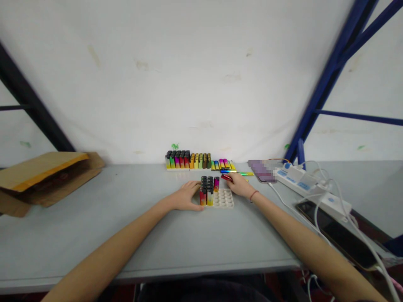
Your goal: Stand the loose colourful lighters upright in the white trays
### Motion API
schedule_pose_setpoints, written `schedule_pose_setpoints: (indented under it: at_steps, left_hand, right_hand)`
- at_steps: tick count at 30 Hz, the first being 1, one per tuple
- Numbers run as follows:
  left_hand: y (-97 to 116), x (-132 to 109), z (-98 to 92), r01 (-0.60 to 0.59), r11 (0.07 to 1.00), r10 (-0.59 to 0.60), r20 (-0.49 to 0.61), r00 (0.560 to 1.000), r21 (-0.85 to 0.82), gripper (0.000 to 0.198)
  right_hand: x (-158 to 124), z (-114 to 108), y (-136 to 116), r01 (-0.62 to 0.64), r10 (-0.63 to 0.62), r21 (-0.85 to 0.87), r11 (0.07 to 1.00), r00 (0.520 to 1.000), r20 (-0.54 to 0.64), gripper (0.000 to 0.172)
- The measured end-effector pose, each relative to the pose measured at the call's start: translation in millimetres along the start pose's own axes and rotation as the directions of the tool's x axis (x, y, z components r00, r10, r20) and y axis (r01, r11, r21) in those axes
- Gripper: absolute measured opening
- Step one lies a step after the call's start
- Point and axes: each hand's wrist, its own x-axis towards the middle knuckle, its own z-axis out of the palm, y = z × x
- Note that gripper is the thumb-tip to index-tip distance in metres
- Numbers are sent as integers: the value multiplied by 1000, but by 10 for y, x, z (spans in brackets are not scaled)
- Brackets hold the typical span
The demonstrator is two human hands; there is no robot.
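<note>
A white tray [224, 199] with round holes sits on the table, its left part filled with upright lighters [207, 191] in several colours with black tops. My left hand [187, 196] rests at the tray's left side, thumb and fingers spread around the outer lighters. Just behind and right of the tray, my right hand [238, 184] pinches a red lighter [226, 178] with a dark end. Loose blue and yellow-green lighters [245, 173] lie flat beyond its fingers.
Full trays of upright lighters [178, 160] stand by the wall, more lighters [223, 163] beside them. An open paper bag [47, 176] lies left. On the right are a purple phone [262, 171], a power strip [302, 184], a black phone [336, 233] and white cables.
</note>
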Motion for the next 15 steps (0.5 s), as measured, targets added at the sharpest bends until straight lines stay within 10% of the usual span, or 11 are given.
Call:
schedule_pose_setpoints:
  at_steps: [8, 15]
  left_hand:
    - [35, 9, -23, 13, 1000, -13, 23, 1000, 16, 89]
    - [26, 0, -9, 7, 999, -7, 8, 1000, 33, 87]
  right_hand:
    - [-83, -113, -203, -16, 100, 728, 685, 992, -73, 25]
    - [-56, -74, -261, -132, 306, 912, 388, 952, 7, 63]
